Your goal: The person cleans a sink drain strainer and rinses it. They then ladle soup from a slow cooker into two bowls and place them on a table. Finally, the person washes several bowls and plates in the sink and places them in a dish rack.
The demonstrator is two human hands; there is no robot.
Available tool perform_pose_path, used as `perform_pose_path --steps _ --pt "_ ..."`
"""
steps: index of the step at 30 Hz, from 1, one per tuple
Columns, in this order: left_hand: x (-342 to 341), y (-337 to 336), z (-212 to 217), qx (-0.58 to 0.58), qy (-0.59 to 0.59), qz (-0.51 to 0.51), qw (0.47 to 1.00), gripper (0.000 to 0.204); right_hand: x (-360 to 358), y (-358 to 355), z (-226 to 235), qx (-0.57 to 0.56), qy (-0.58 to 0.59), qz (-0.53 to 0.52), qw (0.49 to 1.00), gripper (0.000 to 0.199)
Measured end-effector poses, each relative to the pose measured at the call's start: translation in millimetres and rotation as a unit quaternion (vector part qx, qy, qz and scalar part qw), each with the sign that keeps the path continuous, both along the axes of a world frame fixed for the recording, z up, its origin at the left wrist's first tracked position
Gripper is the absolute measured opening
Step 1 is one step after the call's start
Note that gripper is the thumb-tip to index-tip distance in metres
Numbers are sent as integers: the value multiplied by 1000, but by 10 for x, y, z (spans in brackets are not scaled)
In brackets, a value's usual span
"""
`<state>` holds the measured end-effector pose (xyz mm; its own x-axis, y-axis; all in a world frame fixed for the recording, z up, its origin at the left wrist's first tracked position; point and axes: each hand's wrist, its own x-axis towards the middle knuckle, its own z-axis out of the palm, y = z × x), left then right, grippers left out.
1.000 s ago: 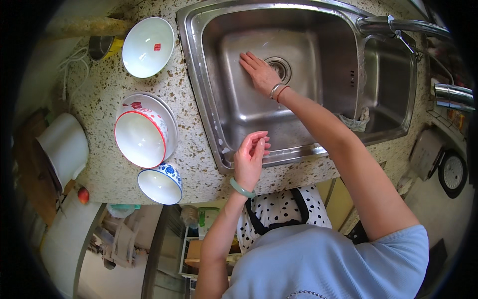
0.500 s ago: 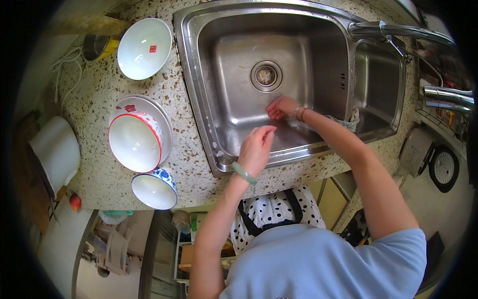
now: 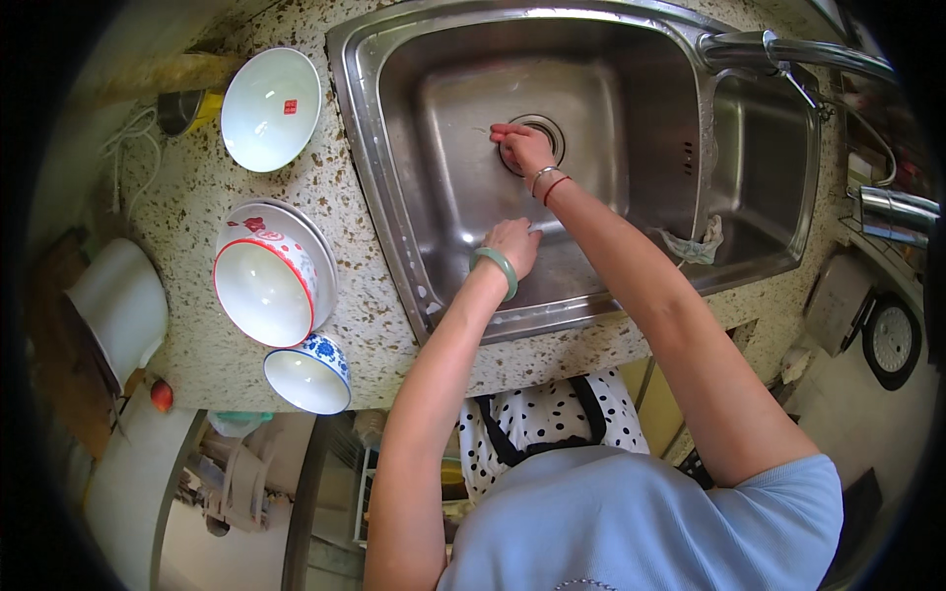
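Stainless-steel sink (image 3: pixel 453 148), with two basins, set into a speckled counter (image 3: pixel 394 379). In the larger basin, the right hand (image 3: pixel 525 148) is over the drain (image 3: pixel 556 136), fingers bent and near one another — whether they hold anything, I cannot tell. Nearer the person, the left hand (image 3: pixel 512 244) is low over the same basin, its fingers partly hidden, so its grip cannot be told. Left of the sink stand bowls — white (image 3: pixel 271 123), red-rimmed (image 3: pixel 261 294) and blue-patterned (image 3: pixel 307 382).
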<state>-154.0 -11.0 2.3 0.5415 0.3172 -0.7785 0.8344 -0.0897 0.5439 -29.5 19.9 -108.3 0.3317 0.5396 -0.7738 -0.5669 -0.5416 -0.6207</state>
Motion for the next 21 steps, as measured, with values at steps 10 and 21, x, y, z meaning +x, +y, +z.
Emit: perform_pose_path --steps 10,21 --pt "-7 -37 49 -14 -33 19 999 36 -48 56 37 41 149 -156 976 32" --pt "-15 -126 470 -21 -72 -19 997 32 372 -719 144 63 -570 506 645 21"
